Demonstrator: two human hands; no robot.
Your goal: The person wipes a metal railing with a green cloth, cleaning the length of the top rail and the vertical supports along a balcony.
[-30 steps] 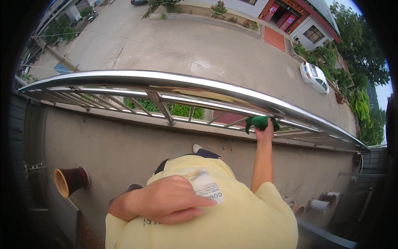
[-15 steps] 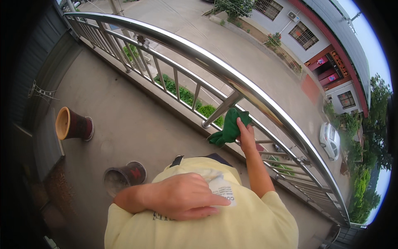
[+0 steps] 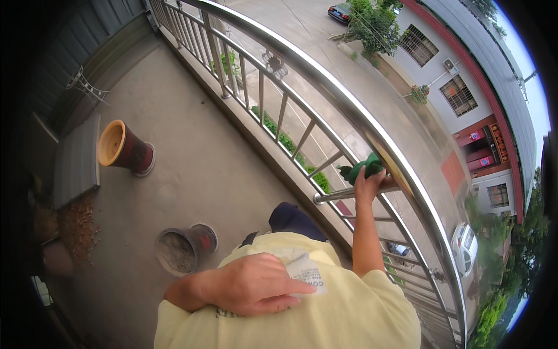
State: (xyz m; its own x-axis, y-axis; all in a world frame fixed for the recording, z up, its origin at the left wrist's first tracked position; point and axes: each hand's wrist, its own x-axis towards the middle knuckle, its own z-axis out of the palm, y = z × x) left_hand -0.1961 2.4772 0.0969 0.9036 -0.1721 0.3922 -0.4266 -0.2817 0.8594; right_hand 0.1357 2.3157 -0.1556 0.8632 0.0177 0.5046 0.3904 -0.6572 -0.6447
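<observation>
A crumpled green cloth (image 3: 372, 166) is bunched in my right hand (image 3: 367, 185), which is closed around it. This hand is at a slanted post just under the thick top rail of the shiny metal railing (image 3: 325, 75), and the cloth appears to press against the post. My right arm stretches forward and to the right. In front of my yellow shirt (image 3: 349, 308) rests my left hand (image 3: 256, 286), holding nothing. Its index finger points right, the thumb lies below, and the other fingers curl partly out of sight.
Two dark pots stand on the concrete floor (image 3: 192, 145) to my left: an orange-rimmed pot (image 3: 139, 154) and a nearer soil-filled pot (image 3: 203, 241). Rubble (image 3: 81, 227) lies by a grey panel (image 3: 78, 154). Beyond the railing are a yard, a house (image 3: 447, 70) and a white car (image 3: 464, 247).
My right hand has moved up and right with the green cloth, from beside the railing's lower bars to the post beneath the top rail. The view has shifted; my left hand keeps its pose.
</observation>
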